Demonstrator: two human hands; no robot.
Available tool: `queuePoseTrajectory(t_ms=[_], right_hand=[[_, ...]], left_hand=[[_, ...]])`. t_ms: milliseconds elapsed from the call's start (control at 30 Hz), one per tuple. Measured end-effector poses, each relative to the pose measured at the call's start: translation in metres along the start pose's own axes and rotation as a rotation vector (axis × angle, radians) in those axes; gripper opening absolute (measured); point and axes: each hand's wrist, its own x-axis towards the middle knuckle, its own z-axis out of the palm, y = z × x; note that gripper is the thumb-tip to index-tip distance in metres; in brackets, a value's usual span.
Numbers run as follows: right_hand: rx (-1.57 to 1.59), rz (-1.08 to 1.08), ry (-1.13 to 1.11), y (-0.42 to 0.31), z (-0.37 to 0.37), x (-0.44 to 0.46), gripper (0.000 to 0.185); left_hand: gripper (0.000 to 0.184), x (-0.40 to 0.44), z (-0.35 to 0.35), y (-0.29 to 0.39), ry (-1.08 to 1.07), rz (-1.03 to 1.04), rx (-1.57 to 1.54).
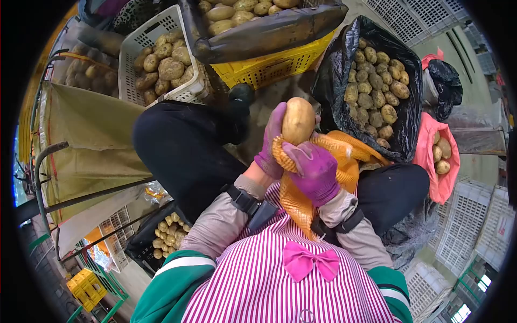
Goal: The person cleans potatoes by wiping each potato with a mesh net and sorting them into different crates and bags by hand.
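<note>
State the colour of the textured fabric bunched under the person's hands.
The textured fabric is orange; it shows best in the head view.

1. Potato [298, 121]: pale tan, rounded oblong, smooth-looking, held up nearly on end.
2. Orange netting [298, 196]: coarse and crumpled, one part bunched close below the potato, the rest spreading in loose folds.

Grey floor [266, 110], bright light patches [484, 283]

soft light, fisheye bending, black corners
</note>
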Motion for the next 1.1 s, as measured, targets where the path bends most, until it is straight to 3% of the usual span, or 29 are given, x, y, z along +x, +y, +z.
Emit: queuePoseTrajectory(t_ms=[33, 167, 233, 300, 367, 433, 500, 567, 633, 667, 700, 767, 800, 833, 867, 900, 1000, 1067, 1100], right_hand=[[0.060, 0.053, -0.013, 0.001, 0.002, -0.006, 0.047], [0.082, 0.070, 0.033, 0.020, -0.019, -0.023, 0.040], [0.156, 0.317, 0.314, 0.025, -0.028, -0.024, 0.035], [0.083, 0.270, 0.360, 0.030, -0.032, -0.018, 0.035], [0.026, 0.215, 0.407, 0.025, -0.034, -0.007, 0.035], [-0.215, 0.057, 0.246, 0.007, -0.030, 0.012, 0.035], [-0.181, 0.065, 0.218, 0.000, -0.013, 0.023, 0.030], [-0.067, 0.132, 0.238, 0.007, 0.006, 0.033, 0.026], [0.301, 0.411, 0.243, 0.019, 0.015, 0.047, 0.029], [0.301, 0.546, 0.165, 0.026, 0.009, 0.053, 0.029], [0.297, 0.551, 0.170, 0.040, 0.007, 0.058, 0.029], [0.348, 0.788, -0.049, 0.078, 0.005, 0.063, 0.032], [0.345, 0.790, -0.047, 0.092, 0.007, 0.063, 0.032], [0.138, 0.742, 0.021, 0.105, 0.009, 0.062, 0.033], [-0.065, 0.686, 0.084, 0.111, 0.008, 0.059, 0.035], [-0.061, 0.686, 0.083, 0.114, 0.004, 0.051, 0.035], [-0.082, 0.738, 0.130, 0.097, -0.014, 0.028, 0.036], [0.293, 0.635, 0.379, 0.080, -0.027, 0.014, 0.034], [0.295, 0.636, 0.382, 0.069, -0.031, 0.014, 0.034]], left_hand=[[0.063, 0.003, 0.004, 0.004, -0.095, -0.066, -0.059], [0.062, 0.000, 0.015, 0.002, -0.025, -0.005, 0.024], [0.061, 0.000, 0.009, -0.006, 0.009, -0.015, -0.025], [0.063, -0.008, -0.001, -0.012, 0.044, 0.416, 1.020], [0.064, -0.008, -0.004, -0.014, 0.064, 0.642, 1.547], [0.056, -0.005, 0.011, -0.015, -0.021, -0.024, -0.227], [0.051, -0.003, -0.002, -0.024, -0.022, 0.018, -0.185], [0.049, -0.008, -0.011, -0.028, 0.031, 0.996, 1.464], [0.054, -0.003, -0.017, -0.025, 0.085, 0.789, 1.457], [0.053, 0.002, -0.015, -0.025, 0.064, 0.513, 1.095], [0.053, 0.001, -0.012, -0.023, 0.052, 0.412, 1.022], [0.054, -0.005, 0.000, -0.022, 0.046, 0.308, 0.949], [0.055, -0.012, 0.017, -0.021, 0.095, 0.165, 0.690], [0.057, -0.017, 0.026, -0.022, 0.142, 0.022, 0.428], [0.059, -0.017, 0.001, -0.028, -0.047, 0.385, 0.987], [0.061, -0.017, -0.024, -0.033, -0.021, 0.874, 1.490], [0.052, -0.015, -0.018, -0.019, -0.013, 0.845, 1.507], [0.050, -0.015, -0.013, -0.017, -0.004, 0.815, 1.512], [0.051, -0.014, -0.012, -0.016, -0.010, 0.798, 1.516]])
